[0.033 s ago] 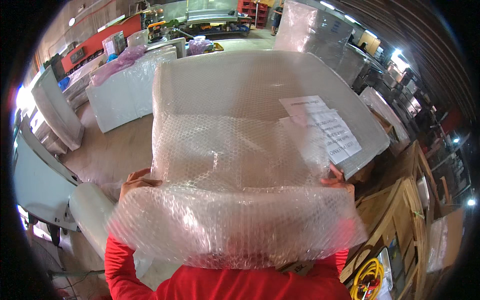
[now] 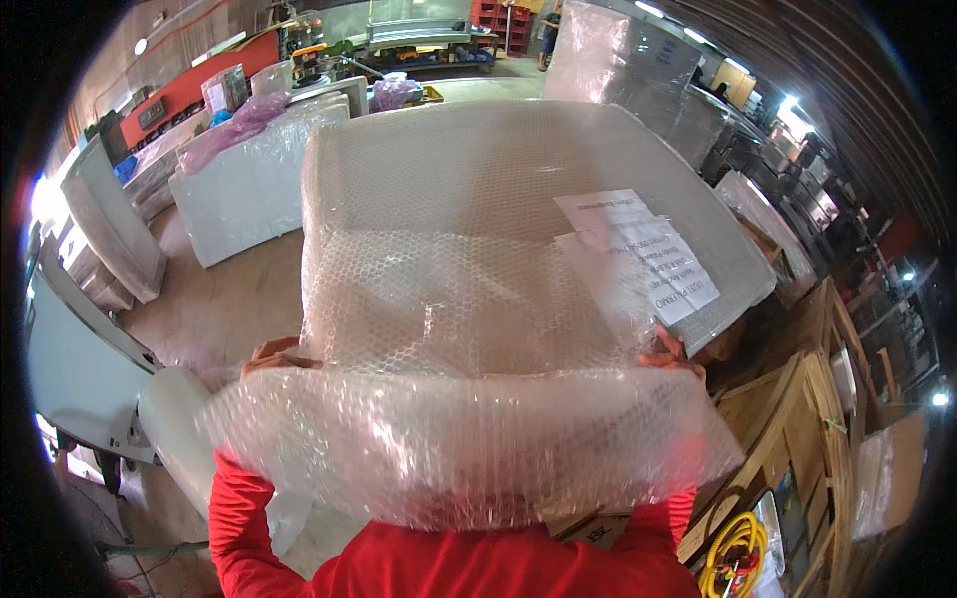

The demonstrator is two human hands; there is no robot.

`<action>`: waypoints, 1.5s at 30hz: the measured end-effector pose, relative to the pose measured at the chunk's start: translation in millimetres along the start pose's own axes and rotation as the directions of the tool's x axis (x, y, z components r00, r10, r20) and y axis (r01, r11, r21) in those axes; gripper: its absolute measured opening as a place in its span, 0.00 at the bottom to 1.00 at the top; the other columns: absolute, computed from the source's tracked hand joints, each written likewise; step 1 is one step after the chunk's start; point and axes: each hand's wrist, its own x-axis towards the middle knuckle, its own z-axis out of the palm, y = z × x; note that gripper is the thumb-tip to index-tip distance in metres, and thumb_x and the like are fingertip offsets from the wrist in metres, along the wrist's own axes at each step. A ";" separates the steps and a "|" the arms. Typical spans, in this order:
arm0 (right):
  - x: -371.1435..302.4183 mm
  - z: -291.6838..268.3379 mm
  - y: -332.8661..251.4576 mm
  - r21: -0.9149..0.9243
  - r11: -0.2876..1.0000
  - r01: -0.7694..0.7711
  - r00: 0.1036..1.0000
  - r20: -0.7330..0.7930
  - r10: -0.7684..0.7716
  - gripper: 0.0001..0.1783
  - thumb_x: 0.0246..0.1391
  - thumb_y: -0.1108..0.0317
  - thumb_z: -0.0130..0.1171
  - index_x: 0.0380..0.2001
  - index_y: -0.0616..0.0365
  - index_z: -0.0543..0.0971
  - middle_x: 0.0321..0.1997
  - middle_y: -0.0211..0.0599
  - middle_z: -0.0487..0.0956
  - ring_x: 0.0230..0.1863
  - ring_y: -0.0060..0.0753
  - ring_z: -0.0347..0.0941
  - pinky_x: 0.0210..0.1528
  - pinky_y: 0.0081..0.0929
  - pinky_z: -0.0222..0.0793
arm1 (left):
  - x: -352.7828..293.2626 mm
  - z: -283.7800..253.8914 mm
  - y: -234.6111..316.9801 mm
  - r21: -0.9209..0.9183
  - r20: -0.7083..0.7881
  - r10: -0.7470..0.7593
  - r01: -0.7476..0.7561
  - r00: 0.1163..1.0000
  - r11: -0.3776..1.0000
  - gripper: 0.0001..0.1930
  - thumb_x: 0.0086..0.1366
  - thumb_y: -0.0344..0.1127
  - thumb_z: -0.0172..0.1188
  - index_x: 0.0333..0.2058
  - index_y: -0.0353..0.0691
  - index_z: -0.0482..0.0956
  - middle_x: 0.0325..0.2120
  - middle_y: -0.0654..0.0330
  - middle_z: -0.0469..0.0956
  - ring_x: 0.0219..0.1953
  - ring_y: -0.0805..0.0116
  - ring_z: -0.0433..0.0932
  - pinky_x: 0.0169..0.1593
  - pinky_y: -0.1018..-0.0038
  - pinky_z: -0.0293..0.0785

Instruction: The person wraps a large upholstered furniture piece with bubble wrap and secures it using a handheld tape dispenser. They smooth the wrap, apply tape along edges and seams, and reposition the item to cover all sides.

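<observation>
A large boxy item wrapped in clear bubble wrap (image 2: 429,179) stands in front of me, with two white printed paper sheets (image 2: 663,264) on its upper right. Across its near side, a loose flap of bubble wrap (image 2: 469,439) hangs over my forearms and chest, smeared by motion. My left hand (image 2: 277,356) is at the near left corner, fingers bent around the wrap, partly hidden by the flap. At the near right corner, my right hand (image 2: 670,351) grips the wrap with curled fingers below the sheets. The flap veils both wrists.
To the left lie a bubble-wrap roll (image 2: 179,419) and a pale panel (image 2: 85,349). Wrapped white panels (image 2: 244,194) stand behind. On the right are a wooden crate (image 2: 788,429) and a coiled yellow hose (image 2: 736,558). A tall wrapped stack (image 2: 618,60) and a person (image 2: 549,40) are at the back.
The loose flap has risen slightly and spread wider at both ends, covering more of my left hand. Both hands keep nearly the same places.
</observation>
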 end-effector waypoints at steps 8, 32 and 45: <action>28.8 50.9 -41.5 -0.037 0.863 -0.503 0.707 -0.592 0.387 0.13 0.61 0.66 0.58 0.31 0.67 0.81 0.29 0.27 0.80 0.33 0.23 0.72 0.39 0.28 0.68 | 41.3 8.4 20.7 -0.432 -0.186 -0.730 0.613 0.657 0.662 0.21 0.71 0.42 0.60 0.19 0.39 0.69 0.18 0.74 0.65 0.23 0.83 0.57 0.26 0.77 0.54; 69.1 28.6 -77.0 -0.465 0.690 -0.555 0.831 -0.354 0.429 0.19 0.50 0.61 0.70 0.21 0.67 0.78 0.26 0.45 0.81 0.27 0.41 0.76 0.33 0.33 0.68 | 59.6 17.3 12.1 -0.223 -0.242 -0.612 0.571 0.753 0.790 0.21 0.72 0.47 0.59 0.26 0.36 0.71 0.20 0.68 0.65 0.23 0.77 0.61 0.26 0.73 0.58; 138.6 133.3 -92.2 -0.803 0.565 -0.188 0.812 0.196 0.549 0.38 0.64 0.34 0.45 0.71 0.41 0.65 0.76 0.53 0.57 0.75 0.72 0.48 0.72 0.74 0.36 | 145.9 52.3 93.2 0.614 0.339 -0.343 0.070 0.876 0.786 0.35 0.73 0.61 0.42 0.71 0.46 0.60 0.73 0.49 0.53 0.75 0.47 0.49 0.74 0.45 0.39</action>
